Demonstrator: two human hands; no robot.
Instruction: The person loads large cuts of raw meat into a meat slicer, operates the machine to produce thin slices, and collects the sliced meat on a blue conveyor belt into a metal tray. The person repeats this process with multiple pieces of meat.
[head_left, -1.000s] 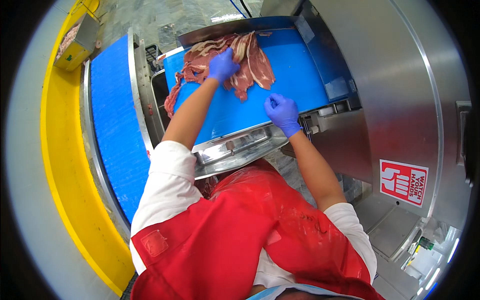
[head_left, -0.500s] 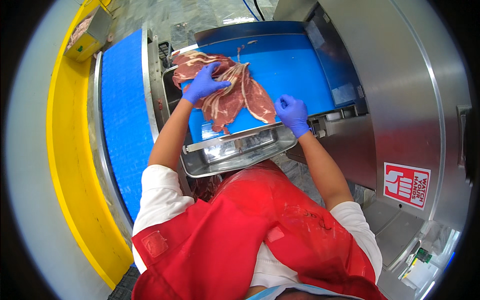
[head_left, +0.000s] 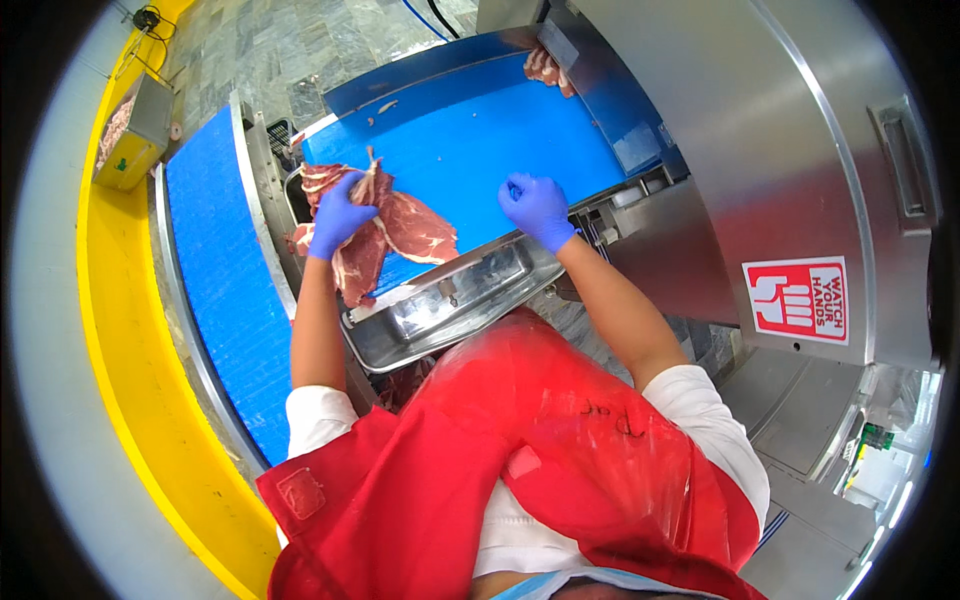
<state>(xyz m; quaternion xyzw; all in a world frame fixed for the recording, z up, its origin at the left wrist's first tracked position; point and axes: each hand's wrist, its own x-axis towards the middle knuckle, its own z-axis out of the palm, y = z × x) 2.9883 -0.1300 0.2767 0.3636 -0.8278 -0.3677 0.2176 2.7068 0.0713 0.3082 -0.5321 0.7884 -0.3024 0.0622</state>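
Note:
Thin slices of raw red meat (head_left: 415, 228) with pale fat streaks lie bunched at the left end of a blue conveyor belt (head_left: 470, 130). Over them is my left hand (head_left: 342, 213) in a purple glove, its thumb and fingers curled round part of the pile; the slices hide some fingertips. Some meat hangs past the belt's near left edge. My right hand (head_left: 538, 208), gloved alike, hovers at the belt's near edge to the right, apart from the meat. Its fingers are curled into a loose fist, with nothing seen in it.
Below the belt's near edge sits a steel tray (head_left: 455, 300). More meat slices (head_left: 548, 72) emerge at the far right, beside the steel machine (head_left: 800, 180). Another blue conveyor (head_left: 225, 250) runs along the left, by a yellow ledge (head_left: 130, 350) with a bin (head_left: 140, 130).
The meat has been drawn left along the belt under my left hand, and its pile is more bunched. Fresh slices have appeared at the belt's far right. The view has shifted slightly.

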